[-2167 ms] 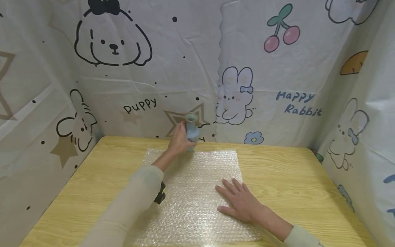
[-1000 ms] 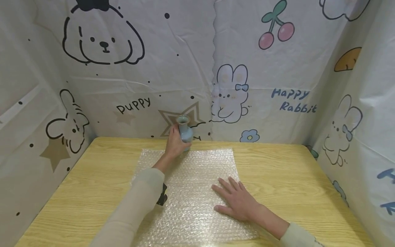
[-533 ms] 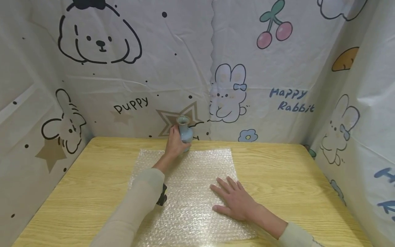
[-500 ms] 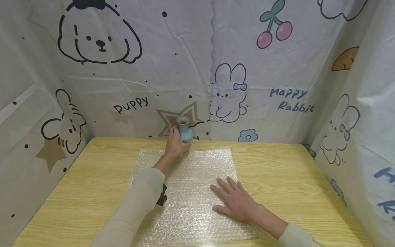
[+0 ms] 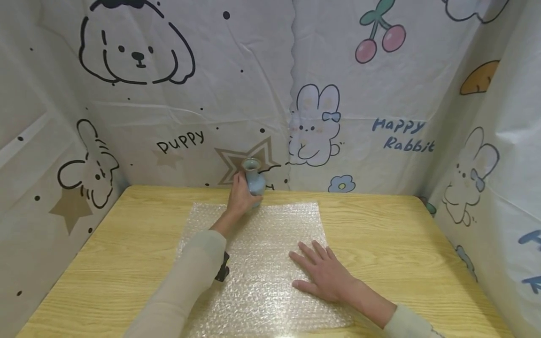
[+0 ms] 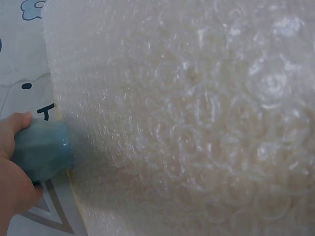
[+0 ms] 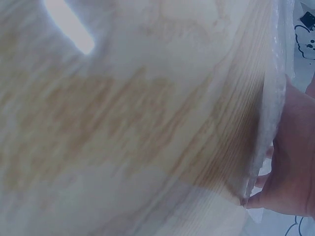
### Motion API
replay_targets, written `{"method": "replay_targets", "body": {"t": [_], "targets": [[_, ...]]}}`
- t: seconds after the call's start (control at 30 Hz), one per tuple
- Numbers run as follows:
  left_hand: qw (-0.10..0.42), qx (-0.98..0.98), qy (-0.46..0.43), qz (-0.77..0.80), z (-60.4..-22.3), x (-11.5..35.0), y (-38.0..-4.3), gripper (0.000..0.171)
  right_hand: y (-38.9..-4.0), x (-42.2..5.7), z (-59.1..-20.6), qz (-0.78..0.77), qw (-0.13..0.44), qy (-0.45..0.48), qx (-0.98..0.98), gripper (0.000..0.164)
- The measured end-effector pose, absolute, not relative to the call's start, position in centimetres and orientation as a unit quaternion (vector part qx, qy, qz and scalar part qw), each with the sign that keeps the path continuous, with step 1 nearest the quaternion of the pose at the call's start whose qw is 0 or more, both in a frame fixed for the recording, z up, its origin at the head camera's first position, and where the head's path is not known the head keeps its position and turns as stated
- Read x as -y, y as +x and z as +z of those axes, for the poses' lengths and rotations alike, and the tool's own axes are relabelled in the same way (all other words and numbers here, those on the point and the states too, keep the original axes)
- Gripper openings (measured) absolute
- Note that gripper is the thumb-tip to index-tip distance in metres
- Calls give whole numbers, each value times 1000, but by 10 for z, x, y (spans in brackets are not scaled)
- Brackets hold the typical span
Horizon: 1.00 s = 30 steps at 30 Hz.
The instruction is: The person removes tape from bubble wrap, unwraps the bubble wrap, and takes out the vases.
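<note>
My left hand [image 5: 239, 196] grips a small pale blue-green vase [image 5: 256, 182] from its left side, thumb across the lower body. The vase stands upright with its flared mouth up, at the far edge of a sheet of bubble wrap [image 5: 270, 244]. In the left wrist view, fingers and thumb curl round the vase [image 6: 44, 147], its base end facing the wrap. My right hand [image 5: 325, 272] lies palm down on the wrap's right edge with fingers spread. In the right wrist view, the right hand [image 7: 295, 152] rests along the wrap's edge.
The bubble wrap lies flat over the middle of a wood-grain table [image 5: 393, 244]. A white cloth printed with cartoon animals [image 5: 236, 89] hangs behind and along both sides. A small black object [image 5: 222, 267] shows beside the left sleeve [image 5: 181, 277].
Since the earliest frame, the left hand has brought the vase slightly down and left. Over the last second both hands stay put; the head view shifts only a little.
</note>
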<state>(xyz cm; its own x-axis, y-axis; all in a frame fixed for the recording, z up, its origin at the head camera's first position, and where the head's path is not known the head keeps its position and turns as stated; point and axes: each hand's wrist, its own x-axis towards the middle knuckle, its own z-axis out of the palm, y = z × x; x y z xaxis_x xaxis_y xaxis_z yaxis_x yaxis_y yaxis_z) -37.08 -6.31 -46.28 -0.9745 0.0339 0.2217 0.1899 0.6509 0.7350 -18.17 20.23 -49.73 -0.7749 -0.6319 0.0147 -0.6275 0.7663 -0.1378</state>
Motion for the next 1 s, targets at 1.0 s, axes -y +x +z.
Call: {"method": "replay_targets", "body": {"t": [1.0], "targets": [[61, 923, -125, -358, -453, 101, -342, 115, -199, -196, -478, -41, 10, -336, -941, 72]]}}
